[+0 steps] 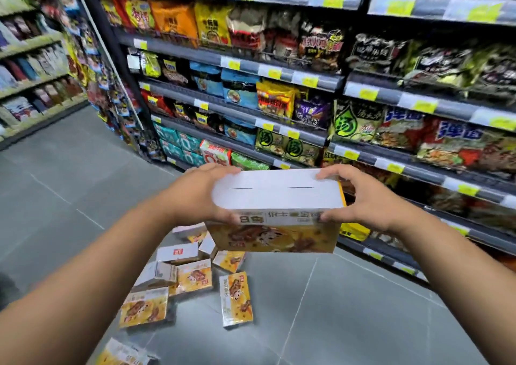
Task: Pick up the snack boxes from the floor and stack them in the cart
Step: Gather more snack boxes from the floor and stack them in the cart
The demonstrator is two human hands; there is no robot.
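I hold one yellow and white snack box point(276, 211) in the air at chest height, white side up. My left hand point(195, 194) grips its left end and my right hand point(363, 197) grips its right end, thumbs toward me and fingers over the far edge. Below it, several more of the same snack boxes point(192, 278) lie scattered on the grey tiled floor point(349, 308), some flat, some on edge. One more box point(122, 355) shows at the bottom edge. No cart is in view.
Shelves point(279, 107) full of snack and noodle packs run along the right side, close behind the held box. Another shelf row point(30, 85) stands at the far left, with an open aisle of floor between.
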